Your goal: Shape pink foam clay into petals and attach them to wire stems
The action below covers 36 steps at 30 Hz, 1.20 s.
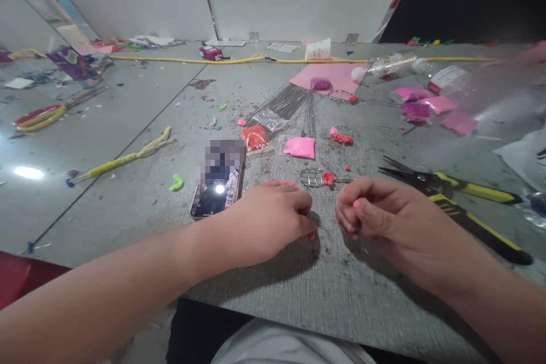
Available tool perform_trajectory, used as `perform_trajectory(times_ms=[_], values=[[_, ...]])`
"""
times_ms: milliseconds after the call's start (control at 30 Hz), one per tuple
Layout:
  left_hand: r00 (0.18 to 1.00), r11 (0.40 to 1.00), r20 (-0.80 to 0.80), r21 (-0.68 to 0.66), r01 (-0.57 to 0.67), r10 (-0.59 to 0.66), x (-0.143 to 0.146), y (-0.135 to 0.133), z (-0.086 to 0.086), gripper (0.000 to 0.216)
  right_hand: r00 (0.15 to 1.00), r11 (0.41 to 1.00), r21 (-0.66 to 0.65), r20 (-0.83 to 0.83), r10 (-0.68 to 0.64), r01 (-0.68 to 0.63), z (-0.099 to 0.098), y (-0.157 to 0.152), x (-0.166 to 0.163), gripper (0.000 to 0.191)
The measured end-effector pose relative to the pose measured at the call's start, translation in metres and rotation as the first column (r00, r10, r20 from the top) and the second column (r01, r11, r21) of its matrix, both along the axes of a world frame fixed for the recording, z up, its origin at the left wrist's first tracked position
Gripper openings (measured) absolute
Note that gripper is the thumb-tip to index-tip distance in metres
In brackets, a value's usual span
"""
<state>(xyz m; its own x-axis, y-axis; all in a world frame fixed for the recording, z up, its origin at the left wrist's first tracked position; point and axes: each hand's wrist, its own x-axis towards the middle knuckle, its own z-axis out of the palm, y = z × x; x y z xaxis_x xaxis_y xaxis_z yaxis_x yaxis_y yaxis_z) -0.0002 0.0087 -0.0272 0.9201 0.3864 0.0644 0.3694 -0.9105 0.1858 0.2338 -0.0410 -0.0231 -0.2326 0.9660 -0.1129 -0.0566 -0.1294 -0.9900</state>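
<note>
My left hand rests low over the grey table, its fingers curled down and closed at a small bit of red clay that shows under the fingertips. More pinkish-red clay peeks out behind its knuckles. My right hand is closed, with a tiny pink clay ball at the thumb tip; its other fingers are folded and partly hidden. Just beyond the hands lies a wire loop frame carrying a red clay flower. Farther back sits another wire frame with red and pink clay.
A phone lies by my left wrist. Pliers with yellow-black handles lie beyond my right hand. Pink clay and red clay packets and a bundle of thin wires are ahead; scissors lie far left.
</note>
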Motion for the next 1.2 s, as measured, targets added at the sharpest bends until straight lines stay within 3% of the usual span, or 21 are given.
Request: perform_trajectory(times_ms=[233, 333, 433, 600, 700, 800, 1000, 1200], values=[[0.998, 1.0, 0.063, -0.026, -0.011, 0.013, 0.002, -0.001, -0.004, 0.022, 1.0, 0.999, -0.048, 0.015, -0.016, 0.017, 0.004, 0.0, -0.003, 0.029], [0.971, 0.978, 0.235, -0.208, 0.009, 0.042, -0.001, 0.005, 0.004, 0.021, 0.997, 0.998, -0.012, 0.039, -0.065, 0.066, 0.008, 0.001, -0.003, 0.035], [0.861, 0.924, 0.491, -0.376, 0.072, 0.132, -0.004, 0.009, 0.013, 0.017, 0.987, 0.989, 0.064, 0.078, -0.137, 0.132, 0.01, -0.001, -0.002, 0.037], [0.599, 0.877, 0.746, -0.458, 0.143, 0.292, 0.003, -0.002, 0.018, 0.011, 0.942, 0.923, 0.353, 0.23, -0.243, 0.152, 0.014, -0.013, -0.012, 0.023], [0.505, 0.842, 0.792, -0.497, 0.209, 0.342, 0.011, -0.014, 0.016, 0.009, 0.941, 0.849, 0.505, 0.184, -0.283, 0.157, 0.016, -0.021, -0.022, 0.015], [0.455, 0.812, 0.808, -0.523, 0.259, 0.375, 0.016, -0.023, 0.012, 0.007, 0.956, 0.81, 0.567, 0.125, -0.265, 0.15, 0.017, -0.026, -0.028, 0.009], [0.406, 0.786, 0.811, -0.549, 0.284, 0.42, 0.02, -0.028, 0.008, 0.005, 0.969, 0.798, 0.581, 0.064, -0.239, 0.159, 0.016, -0.033, -0.034, 0.003], [0.385, 0.804, 0.819, -0.538, 0.253, 0.427, 0.023, -0.031, 0.008, 0.004, 0.96, 0.793, 0.579, 0.062, -0.273, 0.188, 0.014, -0.036, -0.036, 0.008]])
